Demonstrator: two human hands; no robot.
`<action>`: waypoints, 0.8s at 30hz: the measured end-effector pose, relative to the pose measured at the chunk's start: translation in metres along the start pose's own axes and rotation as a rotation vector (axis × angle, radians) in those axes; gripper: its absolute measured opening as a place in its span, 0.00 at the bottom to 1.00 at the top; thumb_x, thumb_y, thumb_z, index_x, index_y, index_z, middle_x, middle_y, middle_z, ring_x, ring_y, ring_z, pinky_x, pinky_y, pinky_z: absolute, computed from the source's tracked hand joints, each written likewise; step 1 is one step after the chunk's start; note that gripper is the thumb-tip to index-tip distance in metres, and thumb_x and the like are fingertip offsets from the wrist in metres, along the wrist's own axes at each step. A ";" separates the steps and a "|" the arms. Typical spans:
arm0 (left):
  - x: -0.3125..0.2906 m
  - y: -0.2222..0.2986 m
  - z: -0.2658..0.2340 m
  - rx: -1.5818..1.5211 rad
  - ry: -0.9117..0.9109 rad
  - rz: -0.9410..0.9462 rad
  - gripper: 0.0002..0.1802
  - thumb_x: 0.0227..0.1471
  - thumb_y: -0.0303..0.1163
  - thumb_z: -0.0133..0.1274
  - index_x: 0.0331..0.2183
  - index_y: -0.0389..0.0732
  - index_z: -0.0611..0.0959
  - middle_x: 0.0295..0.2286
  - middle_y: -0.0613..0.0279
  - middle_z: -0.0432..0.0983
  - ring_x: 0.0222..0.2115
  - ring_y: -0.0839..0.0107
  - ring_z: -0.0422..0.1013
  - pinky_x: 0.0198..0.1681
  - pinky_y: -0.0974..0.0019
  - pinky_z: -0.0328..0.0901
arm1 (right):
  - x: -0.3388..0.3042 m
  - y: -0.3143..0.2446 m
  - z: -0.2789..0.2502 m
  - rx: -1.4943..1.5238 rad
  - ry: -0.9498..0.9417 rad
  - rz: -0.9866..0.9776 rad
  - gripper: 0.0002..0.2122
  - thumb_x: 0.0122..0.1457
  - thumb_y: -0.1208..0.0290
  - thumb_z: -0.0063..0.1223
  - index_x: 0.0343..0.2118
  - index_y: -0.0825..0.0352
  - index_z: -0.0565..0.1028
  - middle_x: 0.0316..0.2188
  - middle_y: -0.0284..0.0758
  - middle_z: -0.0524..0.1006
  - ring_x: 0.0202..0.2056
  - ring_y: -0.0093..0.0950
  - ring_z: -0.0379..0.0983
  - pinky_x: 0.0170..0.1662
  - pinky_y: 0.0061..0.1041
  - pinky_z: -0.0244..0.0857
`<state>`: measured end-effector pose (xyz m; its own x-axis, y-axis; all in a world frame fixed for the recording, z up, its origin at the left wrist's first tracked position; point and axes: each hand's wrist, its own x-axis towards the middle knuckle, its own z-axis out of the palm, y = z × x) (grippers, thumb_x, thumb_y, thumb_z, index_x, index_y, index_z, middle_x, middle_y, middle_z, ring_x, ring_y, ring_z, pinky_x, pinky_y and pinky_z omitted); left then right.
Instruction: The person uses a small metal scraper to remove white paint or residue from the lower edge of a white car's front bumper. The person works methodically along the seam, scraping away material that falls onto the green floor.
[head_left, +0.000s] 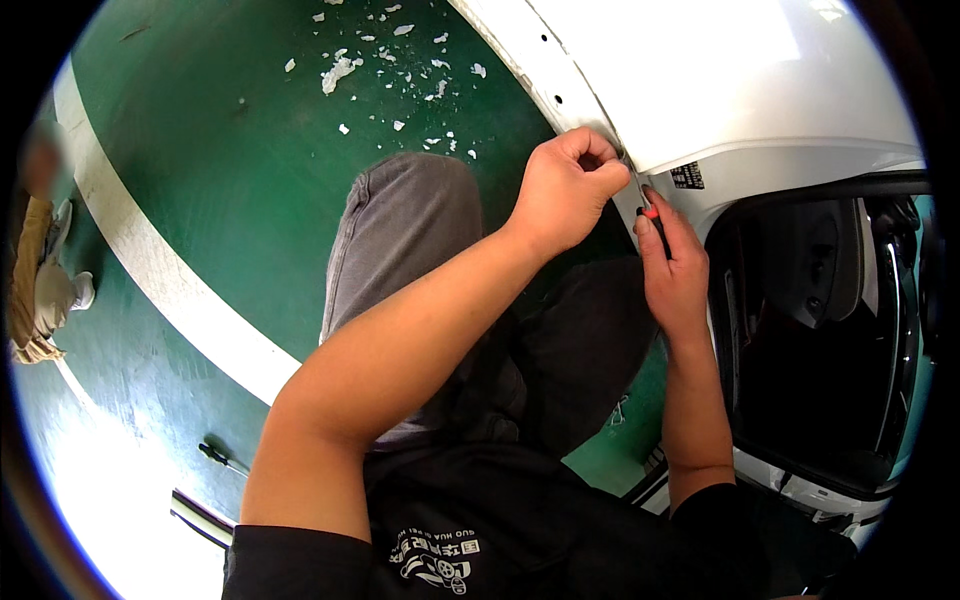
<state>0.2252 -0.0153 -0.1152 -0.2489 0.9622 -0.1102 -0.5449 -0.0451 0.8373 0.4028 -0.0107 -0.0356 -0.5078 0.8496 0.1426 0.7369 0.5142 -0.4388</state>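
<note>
Red-and-black-handled tool (652,212) sits right of upper centre, gripped in the right hand (678,268) beside the white car (740,90); the left hand (568,192) is pinched narrow near the tool's tip, holding what, I cannot tell. White flakes (338,74) litter the green floor (220,190), top left of centre.

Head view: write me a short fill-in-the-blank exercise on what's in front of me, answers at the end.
1. The person's ____ hand holds a red-and-black handle.
2. The body of the car is painted ____.
3. The floor beneath the scattered pale flakes is ____.
4. The tool on the floor at the lower left has a mostly ____ handle.

Missing words: right; white; green; black.
</note>
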 end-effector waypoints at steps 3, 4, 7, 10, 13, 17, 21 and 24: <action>-0.002 -0.001 0.003 -0.038 -0.003 -0.007 0.04 0.58 0.26 0.62 0.34 0.35 0.84 0.28 0.71 0.78 0.30 0.83 0.70 0.35 0.73 0.67 | 0.000 0.002 -0.002 -0.012 -0.011 -0.004 0.16 0.71 0.71 0.57 0.58 0.70 0.78 0.40 0.43 0.81 0.40 0.35 0.80 0.46 0.31 0.72; -0.003 -0.001 0.003 -0.036 0.010 -0.002 0.05 0.59 0.27 0.62 0.34 0.35 0.84 0.28 0.70 0.79 0.30 0.83 0.70 0.35 0.73 0.67 | -0.001 0.003 -0.001 -0.003 -0.015 0.003 0.16 0.71 0.70 0.57 0.58 0.70 0.78 0.40 0.43 0.81 0.40 0.35 0.80 0.46 0.31 0.72; -0.004 0.002 0.005 0.001 0.028 0.016 0.08 0.61 0.30 0.63 0.35 0.34 0.85 0.29 0.69 0.80 0.31 0.82 0.71 0.36 0.73 0.68 | 0.000 0.002 0.003 0.039 0.010 -0.008 0.16 0.71 0.70 0.57 0.59 0.70 0.78 0.40 0.43 0.81 0.40 0.35 0.79 0.46 0.31 0.72; -0.005 0.003 0.002 0.082 0.035 0.039 0.10 0.62 0.32 0.64 0.36 0.34 0.85 0.30 0.68 0.81 0.32 0.82 0.72 0.37 0.72 0.69 | 0.000 -0.001 0.001 0.029 -0.015 0.022 0.17 0.71 0.71 0.57 0.59 0.70 0.78 0.41 0.43 0.81 0.41 0.35 0.79 0.46 0.31 0.72; -0.005 0.004 0.002 0.066 0.028 0.046 0.11 0.63 0.33 0.64 0.37 0.33 0.86 0.30 0.67 0.81 0.32 0.81 0.72 0.38 0.72 0.69 | -0.001 -0.001 -0.001 0.028 -0.024 0.014 0.17 0.71 0.71 0.58 0.60 0.70 0.78 0.40 0.43 0.81 0.41 0.36 0.79 0.46 0.32 0.72; -0.005 0.005 0.002 0.046 0.022 0.023 0.12 0.64 0.33 0.63 0.38 0.32 0.87 0.30 0.67 0.82 0.32 0.81 0.73 0.38 0.72 0.70 | -0.005 -0.002 0.004 -0.086 0.012 -0.044 0.19 0.70 0.71 0.59 0.62 0.68 0.77 0.40 0.43 0.80 0.40 0.39 0.78 0.46 0.33 0.72; -0.004 0.006 0.001 0.077 0.033 0.036 0.12 0.65 0.33 0.62 0.38 0.31 0.87 0.30 0.67 0.81 0.31 0.81 0.72 0.36 0.72 0.69 | -0.006 -0.004 0.005 -0.108 0.020 -0.069 0.20 0.69 0.72 0.60 0.62 0.67 0.76 0.40 0.42 0.79 0.40 0.39 0.78 0.45 0.33 0.72; -0.003 0.005 0.000 0.049 0.020 0.025 0.12 0.65 0.32 0.61 0.37 0.31 0.86 0.29 0.67 0.80 0.30 0.81 0.71 0.35 0.72 0.68 | -0.006 -0.004 0.001 -0.133 0.010 -0.074 0.20 0.68 0.73 0.60 0.62 0.67 0.76 0.40 0.42 0.79 0.40 0.39 0.77 0.45 0.34 0.72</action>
<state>0.2234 -0.0179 -0.1103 -0.2782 0.9554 -0.0994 -0.4984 -0.0552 0.8652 0.4023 -0.0186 -0.0356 -0.5591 0.8094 0.1799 0.7505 0.5862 -0.3051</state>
